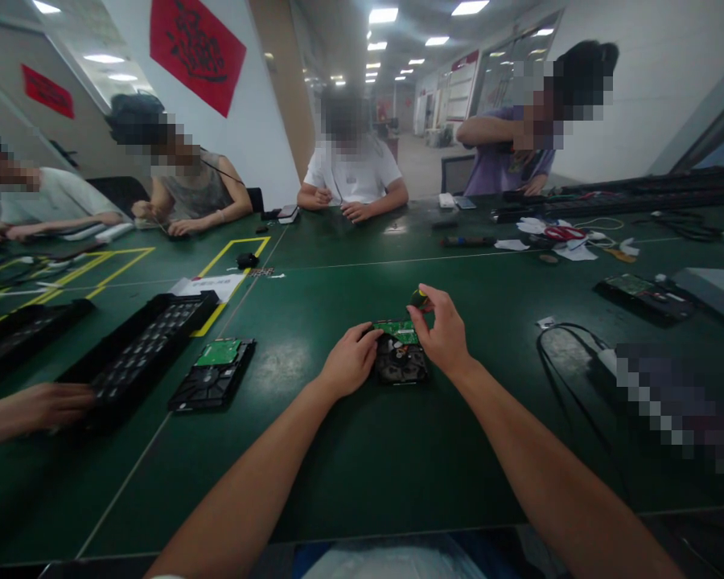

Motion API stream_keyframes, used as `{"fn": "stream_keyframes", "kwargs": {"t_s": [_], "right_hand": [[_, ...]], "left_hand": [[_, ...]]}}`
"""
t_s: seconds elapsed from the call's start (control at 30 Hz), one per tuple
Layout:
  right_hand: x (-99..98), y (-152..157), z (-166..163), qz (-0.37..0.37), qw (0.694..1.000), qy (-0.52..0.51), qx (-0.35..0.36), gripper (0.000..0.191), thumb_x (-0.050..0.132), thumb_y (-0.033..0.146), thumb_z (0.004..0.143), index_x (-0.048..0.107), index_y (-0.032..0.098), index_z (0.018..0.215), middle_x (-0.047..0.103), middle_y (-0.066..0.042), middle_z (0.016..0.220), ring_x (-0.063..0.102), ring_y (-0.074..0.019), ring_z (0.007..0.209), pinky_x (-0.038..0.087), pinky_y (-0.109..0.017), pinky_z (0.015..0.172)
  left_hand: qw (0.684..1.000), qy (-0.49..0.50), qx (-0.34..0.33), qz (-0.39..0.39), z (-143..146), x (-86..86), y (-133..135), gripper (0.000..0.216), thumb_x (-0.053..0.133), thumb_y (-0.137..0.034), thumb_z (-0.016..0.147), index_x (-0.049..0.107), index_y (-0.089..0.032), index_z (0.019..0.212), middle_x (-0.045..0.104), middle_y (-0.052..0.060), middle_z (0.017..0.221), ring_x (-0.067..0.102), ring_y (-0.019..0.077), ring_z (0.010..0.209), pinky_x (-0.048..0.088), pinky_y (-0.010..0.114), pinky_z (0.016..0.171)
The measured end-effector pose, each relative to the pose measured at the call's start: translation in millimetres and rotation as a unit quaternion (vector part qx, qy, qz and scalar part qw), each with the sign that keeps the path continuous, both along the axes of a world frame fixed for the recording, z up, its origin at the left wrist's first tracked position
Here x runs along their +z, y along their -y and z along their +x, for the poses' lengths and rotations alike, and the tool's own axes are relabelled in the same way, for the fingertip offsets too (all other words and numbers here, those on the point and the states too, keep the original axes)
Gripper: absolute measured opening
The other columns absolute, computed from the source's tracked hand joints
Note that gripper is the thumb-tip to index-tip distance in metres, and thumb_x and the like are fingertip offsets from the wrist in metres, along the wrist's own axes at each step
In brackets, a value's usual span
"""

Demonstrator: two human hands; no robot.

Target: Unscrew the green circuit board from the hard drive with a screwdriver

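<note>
Head view, near to far. 2 bare forearms reach in from the near edge over the green table (350, 482). Left hand (350, 362) rests on the left edge of a hard drive (401, 354), fingers curled against its side, pinning it flat. Right hand (443, 334) sits over the drive's far-right corner, fingertips pinched together on a small screwdriver (418, 297) with a yellow-and-black handle, held roughly upright over the green circuit board (398, 328) on the drive's far end. Drive lies board-side up, near the table's middle, directly ahead of the person.

Left of it, well apart: a 2nd hard drive (214, 374), also board-side up. Just beyond that, a long black tray (138, 346) runs diagonally; another person's hand (42, 406) touches its near end at the left edge. Right side: a black cable (570, 378) loops on the table, and another drive (643, 293) lies further out.

Mid-table: yellow tape outlines (229, 253), a white paper sheet (208, 285). Far edge: 5 seated people, hands on the table. Far right has paper scraps and something red (564, 233); can't tell what. Red banner (196, 48) on the far wall.
</note>
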State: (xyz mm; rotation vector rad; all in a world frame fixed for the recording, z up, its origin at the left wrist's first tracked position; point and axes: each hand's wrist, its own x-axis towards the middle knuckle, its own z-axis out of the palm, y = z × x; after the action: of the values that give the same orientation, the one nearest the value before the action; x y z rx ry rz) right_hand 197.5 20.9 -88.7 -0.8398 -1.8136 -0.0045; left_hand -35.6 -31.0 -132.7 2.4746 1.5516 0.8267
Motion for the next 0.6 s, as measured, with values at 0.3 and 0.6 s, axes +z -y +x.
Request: {"fn": "stream_keyframes", "kwargs": {"t_s": [0.3,0.6], "right_hand": [[-2.3,-6.2,-4.6,-0.001,0.999,-0.047,0.020,0.058,0.059,0.027,0.101,0.036,0.025,0.154,0.060,-0.016,0.139,0.071,-0.0256,0.112,0.061,-0.048,0.098],[4.7,-5.5,-2.0,0.051,0.999,-0.003,-0.010,0.053,0.059,0.026,0.101,0.045,0.030,0.153,0.062,-0.012,0.127,0.066,-0.0274,0.115,0.060,-0.050,0.098]], "left_hand": [[1.000,0.007,-0.010,0.027,-1.1,0.5,-1.9,0.038,0.045,-0.025,0.105,0.062,-0.020,0.139,0.050,0.016,0.156,0.047,0.0299,0.146,0.045,0.054,0.120],[1.000,0.006,-0.016,0.019,-0.7,1.0,-3.8,0.038,0.044,-0.026,0.106,0.062,-0.018,0.139,0.053,0.016,0.155,0.050,0.0285,0.144,0.045,0.051,0.121]]}}
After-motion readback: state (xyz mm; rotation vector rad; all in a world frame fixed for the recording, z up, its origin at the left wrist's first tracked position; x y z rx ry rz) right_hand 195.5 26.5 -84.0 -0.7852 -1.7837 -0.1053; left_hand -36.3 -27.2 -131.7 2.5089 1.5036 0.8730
